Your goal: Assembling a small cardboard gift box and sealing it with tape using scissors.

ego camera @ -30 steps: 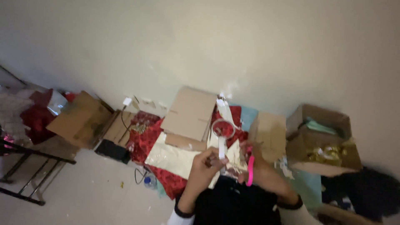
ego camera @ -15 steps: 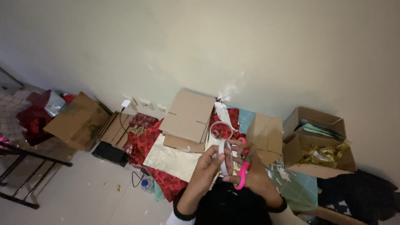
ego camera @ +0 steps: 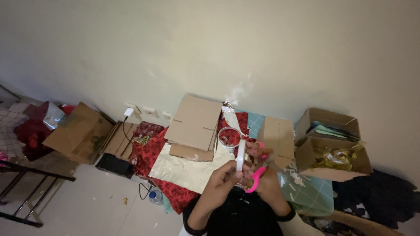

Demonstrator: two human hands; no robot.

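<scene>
Since a second ago both hands have drifted a little toward the upper right and closed in on each other, and the white roll of tape [ego camera: 240, 154] now stands upright on edge between them, low in the middle of the frame; it shows as a narrow white ring seen nearly side-on, thin and pale against the red cloth behind it; the left hand [ego camera: 223, 183] curls its fingers round the roll's lower rim and grips it; the right hand [ego camera: 262, 179] is closed through the handles of the pink-handled scissors [ego camera: 256, 174], whose blades are too small to make out, just beside the roll.

Above the hands lies the flat brown cardboard sheet [ego camera: 194, 122] on a red patterned cloth [ego camera: 151, 153], with a shiny pale foil sheet [ego camera: 186, 168] below it; to the right sits the open cardboard box of gold wrapping [ego camera: 334, 153], near the right hand; at the left edge stands a black metal frame [ego camera: 26, 192]; pale floor [ego camera: 96, 205] lies open at the lower left.
</scene>
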